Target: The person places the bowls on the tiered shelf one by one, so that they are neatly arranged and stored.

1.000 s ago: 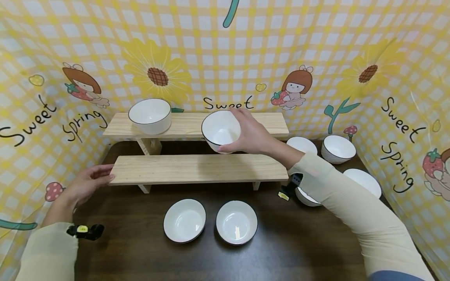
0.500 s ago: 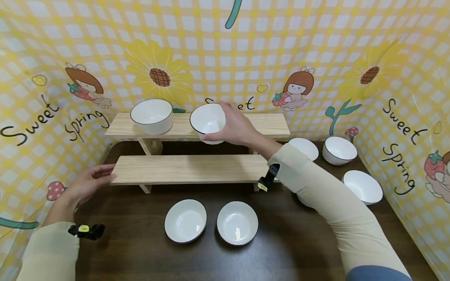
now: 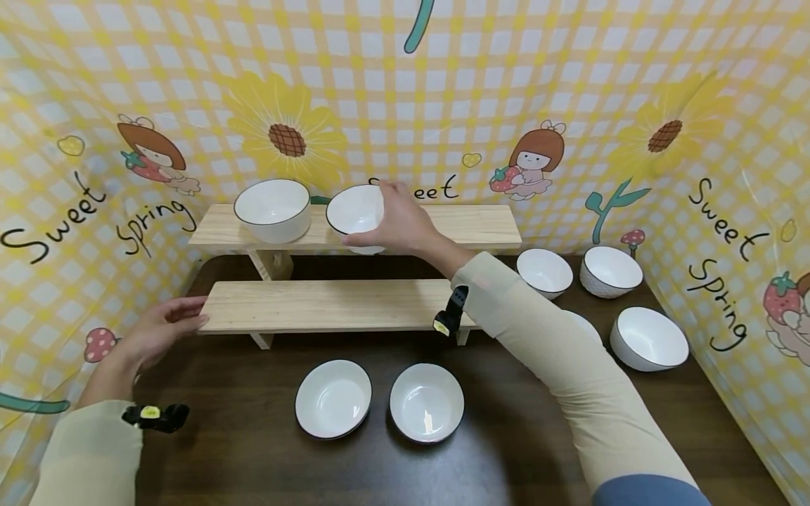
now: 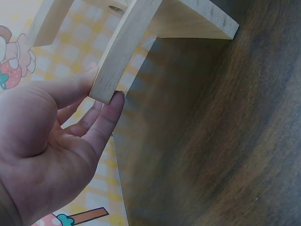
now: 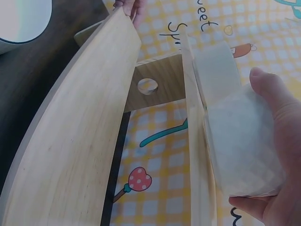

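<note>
My right hand [image 3: 403, 219] grips a white bowl with a dark rim [image 3: 356, 211] from its right side, thumb in front and fingers behind. The bowl is at the upper wooden shelf [image 3: 471, 223], just right of another white bowl [image 3: 272, 209] standing there. In the right wrist view the textured side of the held bowl [image 5: 244, 146] sits close against the shelf board. My left hand [image 3: 159, 329] pinches the left end of the lower shelf board [image 3: 354, 306]; the left wrist view shows thumb above and fingers under the board end [image 4: 123, 56].
Two white bowls, a left one [image 3: 333, 399] and a right one [image 3: 427, 403], stand on the dark table [image 3: 253, 450] in front of the shelf. Several more bowls [image 3: 650, 339] stand at the right, partly behind my right sleeve. A yellow checked cloth [image 3: 405, 91] surrounds the table.
My right hand has carried its bowl left and slightly back over the upper shelf, toward the bowl standing there. My left hand has stayed on the lower board's end.
</note>
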A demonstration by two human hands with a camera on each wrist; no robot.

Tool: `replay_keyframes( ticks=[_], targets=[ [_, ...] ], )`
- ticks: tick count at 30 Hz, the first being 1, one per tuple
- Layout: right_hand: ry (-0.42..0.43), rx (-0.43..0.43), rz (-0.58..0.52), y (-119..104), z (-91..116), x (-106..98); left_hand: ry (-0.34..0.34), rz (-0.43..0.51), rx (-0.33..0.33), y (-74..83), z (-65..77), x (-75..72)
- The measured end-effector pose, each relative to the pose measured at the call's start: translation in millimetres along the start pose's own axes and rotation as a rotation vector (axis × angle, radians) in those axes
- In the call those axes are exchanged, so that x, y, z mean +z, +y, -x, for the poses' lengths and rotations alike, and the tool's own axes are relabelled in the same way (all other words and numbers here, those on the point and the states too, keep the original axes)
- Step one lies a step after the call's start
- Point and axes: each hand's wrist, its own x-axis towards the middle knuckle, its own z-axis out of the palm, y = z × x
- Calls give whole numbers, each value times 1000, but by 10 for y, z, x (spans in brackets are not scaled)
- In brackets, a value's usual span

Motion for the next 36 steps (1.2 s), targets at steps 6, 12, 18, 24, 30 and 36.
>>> replay_keyframes(
  ticks=[6,12,18,24,30,36],
  targets=[
    [17,19,3,-39,-62,97,-2,11,2,-8,1,7],
    [20,38,14,-68,-103,134,1,14,7,-21,-2,10],
    [26,33,12,-79,-152,168,-3,29,8,-21,-5,8],
    [56,38,-6,-83,-205,203,-5,29,2,-18,-6,6],
    [76,49,-21,-94,-248,231,-2,19,-2,-25,-11,5],
    [86,60,-21,-100,-297,259,-1,15,-2,-28,-10,3]
  ],
)
